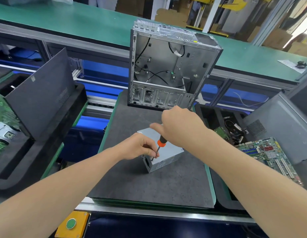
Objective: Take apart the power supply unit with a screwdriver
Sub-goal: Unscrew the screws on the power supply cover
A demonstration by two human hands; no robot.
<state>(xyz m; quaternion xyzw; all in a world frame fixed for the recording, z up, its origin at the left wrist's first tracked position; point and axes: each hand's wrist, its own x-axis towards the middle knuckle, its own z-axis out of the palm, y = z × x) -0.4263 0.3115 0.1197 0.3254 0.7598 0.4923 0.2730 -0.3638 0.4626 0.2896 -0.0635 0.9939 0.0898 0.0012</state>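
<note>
the power supply [166, 154] lies on the dark-topped counter [149, 186], turned corner-on to us, with nothing bracing it but our own touch. our right hand [181, 127] is curled over the top of the screwdriver [161, 142] and hides most of the handle. our left hand [140, 146] pinches the thin shaft low down between thumb and fingertips, resting against the box's near upper edge. the tip meets that near corner, but we cannot make out the screw head, so whether the bit is properly seated is only a guess.

that is our first worry. the shaft leans rather than standing square to the box, so a hard turn could make the bit ride out of the screw and chew up its head. if it jumps, our left fingertips are right beside the tip and would take the jab.

second, neither hand really holds the box down. a strong twist or a sideways push could spin or slide it across the counter and cost us our alignment.

third, a freed screw is small and round. the counter's edges are close on both sides, and the bin with the circuit board [269, 155] sits just to the right, so the screw could roll away and be lost. the empty computer case [166, 66] behind stands well apart and should not interfere.
</note>
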